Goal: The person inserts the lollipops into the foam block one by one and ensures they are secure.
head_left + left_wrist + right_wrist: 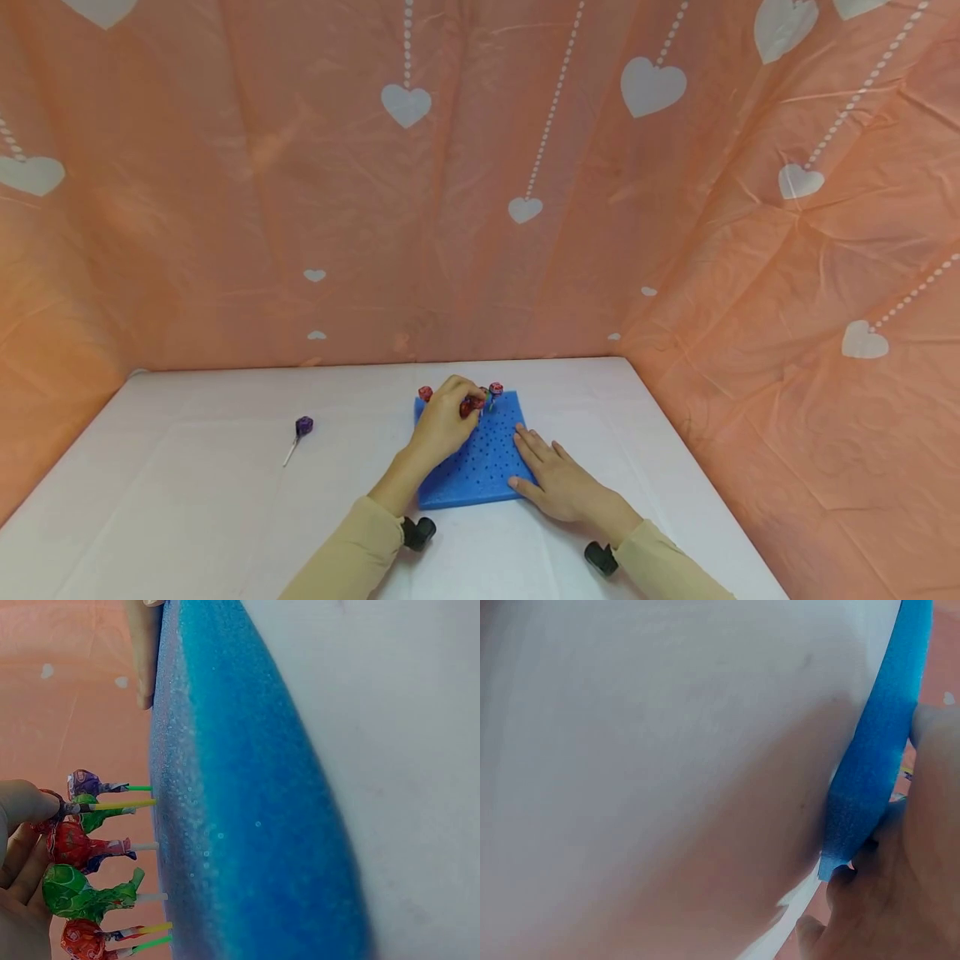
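Observation:
A blue foam block [480,471] dotted with small holes lies on the table. Over its far part, my left hand [444,423] pinches a red-wrapped lollipop [49,804] between thumb and fingers; its yellow stick meets the foam's top face. Close around it stand several wrapped lollipops, among them a green one [67,891], a red one [71,844] and a purple one [84,782]. My right hand [562,483] rests on the block's right edge with its fingers extended. In the head view, the left hand hides some of the lollipops.
A loose purple lollipop [303,427] lies on the white tablecloth [187,500], left of the block. Black wrist cameras sit beneath both forearms. An orange curtain [480,292] with white hearts stands behind the table and along its sides.

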Demonstrator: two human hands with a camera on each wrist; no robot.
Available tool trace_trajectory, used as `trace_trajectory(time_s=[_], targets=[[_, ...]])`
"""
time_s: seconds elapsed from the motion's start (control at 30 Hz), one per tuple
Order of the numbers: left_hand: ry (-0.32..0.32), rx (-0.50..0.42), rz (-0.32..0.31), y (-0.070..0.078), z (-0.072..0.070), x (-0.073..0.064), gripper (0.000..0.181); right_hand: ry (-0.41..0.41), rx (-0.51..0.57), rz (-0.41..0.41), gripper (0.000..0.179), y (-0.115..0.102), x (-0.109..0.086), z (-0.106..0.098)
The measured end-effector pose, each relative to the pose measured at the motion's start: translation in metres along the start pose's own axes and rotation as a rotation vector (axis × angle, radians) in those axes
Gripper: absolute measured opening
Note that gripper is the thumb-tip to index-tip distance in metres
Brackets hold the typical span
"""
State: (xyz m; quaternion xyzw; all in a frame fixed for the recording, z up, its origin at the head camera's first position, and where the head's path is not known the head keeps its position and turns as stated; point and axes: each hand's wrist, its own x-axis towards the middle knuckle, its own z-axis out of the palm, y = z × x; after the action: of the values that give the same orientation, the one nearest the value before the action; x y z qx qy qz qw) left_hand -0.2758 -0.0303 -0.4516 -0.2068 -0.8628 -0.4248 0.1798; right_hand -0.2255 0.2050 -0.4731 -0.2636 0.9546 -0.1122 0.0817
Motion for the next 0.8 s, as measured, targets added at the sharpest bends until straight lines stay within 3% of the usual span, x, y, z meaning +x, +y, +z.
trace_trajectory(time_s=[0.4, 0.63, 0.8], targets=[[-0.013, 0.014, -0.022, -0.0014, 0.0008, -0.0004, 0.020, 0.003, 0.002, -0.004, 0.077, -0.0003, 0.0009, 0.0007], [-0.069, 0.078, -0.071, -0.0010, 0.0010, -0.0013, 0.019, 0.002, 0.018, -0.003, 0.079, 0.0000, 0.0006, 0.0005], [-0.074, 0.087, -0.073, -0.0006, 0.0008, -0.0011, 0.020, 0.003, 0.020, -0.003, 0.079, 0.0006, 0.0006, 0.0007]])
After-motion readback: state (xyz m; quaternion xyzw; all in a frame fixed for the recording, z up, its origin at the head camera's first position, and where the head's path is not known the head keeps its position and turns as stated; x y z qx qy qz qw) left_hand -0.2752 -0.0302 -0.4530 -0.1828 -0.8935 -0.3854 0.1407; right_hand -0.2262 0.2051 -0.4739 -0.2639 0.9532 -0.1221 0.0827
